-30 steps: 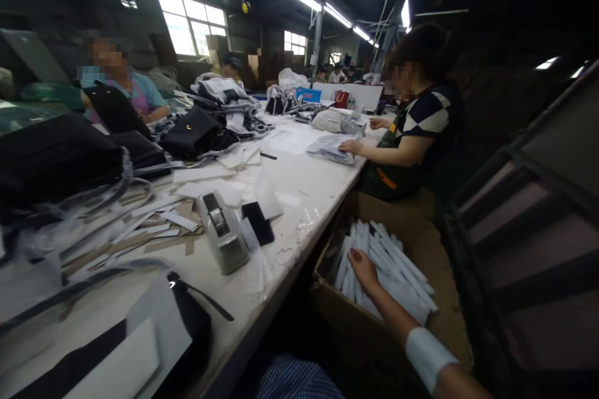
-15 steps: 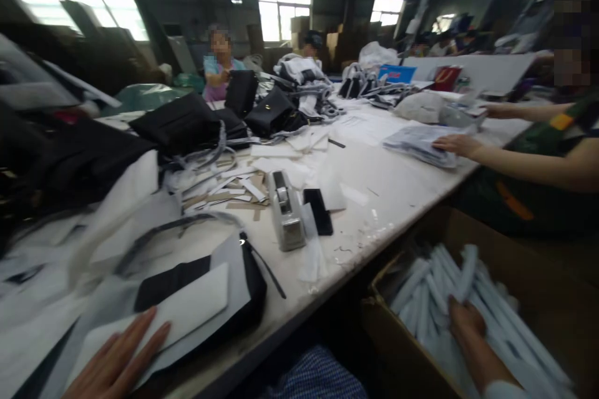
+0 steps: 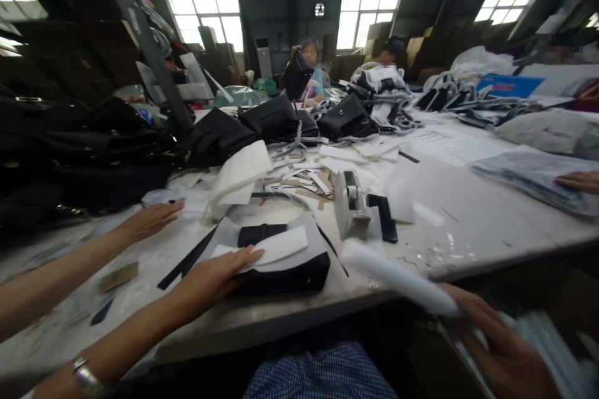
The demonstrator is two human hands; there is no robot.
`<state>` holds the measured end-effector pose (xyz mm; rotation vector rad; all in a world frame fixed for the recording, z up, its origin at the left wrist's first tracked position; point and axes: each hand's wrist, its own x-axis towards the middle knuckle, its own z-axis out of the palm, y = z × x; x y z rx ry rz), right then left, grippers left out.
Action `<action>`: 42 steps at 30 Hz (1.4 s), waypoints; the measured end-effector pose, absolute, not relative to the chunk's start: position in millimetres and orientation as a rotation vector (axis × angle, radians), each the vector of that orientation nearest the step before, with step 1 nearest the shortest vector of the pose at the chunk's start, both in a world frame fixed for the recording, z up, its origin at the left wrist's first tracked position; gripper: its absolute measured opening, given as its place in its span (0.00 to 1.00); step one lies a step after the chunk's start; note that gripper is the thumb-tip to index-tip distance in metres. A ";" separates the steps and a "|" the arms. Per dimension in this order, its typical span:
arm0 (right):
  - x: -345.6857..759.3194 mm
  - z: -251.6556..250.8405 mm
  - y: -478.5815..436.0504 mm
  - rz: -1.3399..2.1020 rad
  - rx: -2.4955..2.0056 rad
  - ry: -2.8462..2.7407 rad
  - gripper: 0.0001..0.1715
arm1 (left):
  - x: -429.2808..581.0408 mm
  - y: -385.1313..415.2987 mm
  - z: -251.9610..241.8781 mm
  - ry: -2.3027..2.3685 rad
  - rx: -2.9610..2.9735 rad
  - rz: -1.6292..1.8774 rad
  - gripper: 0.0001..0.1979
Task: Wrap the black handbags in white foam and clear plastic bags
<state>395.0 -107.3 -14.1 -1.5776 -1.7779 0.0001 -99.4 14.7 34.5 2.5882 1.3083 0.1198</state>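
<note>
A black handbag (image 3: 299,277) lies flat near the table's front edge, with grey-white lining sheet over it. My left hand (image 3: 218,274) rests on a white foam sheet (image 3: 285,246) on top of the bag, its fingers stretched out. A small black strap piece (image 3: 262,234) shows beside the foam. At the right, my right hand (image 3: 496,343), blurred, grips one end of a white padded roll (image 3: 397,277) that reaches over the table edge. Below it, more white rolls (image 3: 552,349) lie in the dark box, mostly smeared by motion.
A tape dispenser (image 3: 350,206) and a black phone (image 3: 381,218) stand behind the bag. A co-worker's hand (image 3: 154,219) reaches in from the left. Another person's hand (image 3: 580,181) rests on plastic-wrapped goods at right. Black bags (image 3: 271,117) are piled at the back.
My right hand has come up out of the box with a white roll and moved towards the table. The view has turned left, bringing in a co-worker's arm. My left hand stays on the foam.
</note>
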 end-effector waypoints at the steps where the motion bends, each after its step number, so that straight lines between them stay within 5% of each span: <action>1: 368.0 -4.1 -98.8 0.014 -1.471 -1.933 0.20 | -98.8 17.8 40.1 1.285 2.546 0.093 0.28; 6: 247.2 10.5 -68.9 -0.132 -1.082 -2.300 0.29 | -98.3 27.8 55.2 1.195 2.488 0.033 0.28; 13: 181.6 -6.3 -51.9 -0.284 -1.021 -2.168 0.25 | -100.4 29.4 61.3 1.146 2.531 0.006 0.29; 17: 167.6 -13.0 -50.0 -0.353 -1.055 -2.058 0.23 | -95.5 18.4 68.6 1.168 2.551 0.037 0.30; 21: 155.5 -18.8 -48.8 -0.359 -1.124 -1.925 0.20 | -90.6 7.3 63.0 1.250 2.568 0.052 0.42; 29: 168.5 -21.8 -49.4 -0.365 -0.877 -2.023 0.20 | -89.7 -0.7 21.4 1.377 2.805 0.168 0.38; 37: 187.0 15.2 -16.8 -0.520 -0.949 -2.408 0.31 | -90.8 -1.4 -1.7 1.398 2.962 0.343 0.34; 42: 190.8 -5.9 -7.1 -0.551 -0.864 -2.394 0.23 | -87.2 -4.1 -7.0 1.426 2.956 0.344 0.35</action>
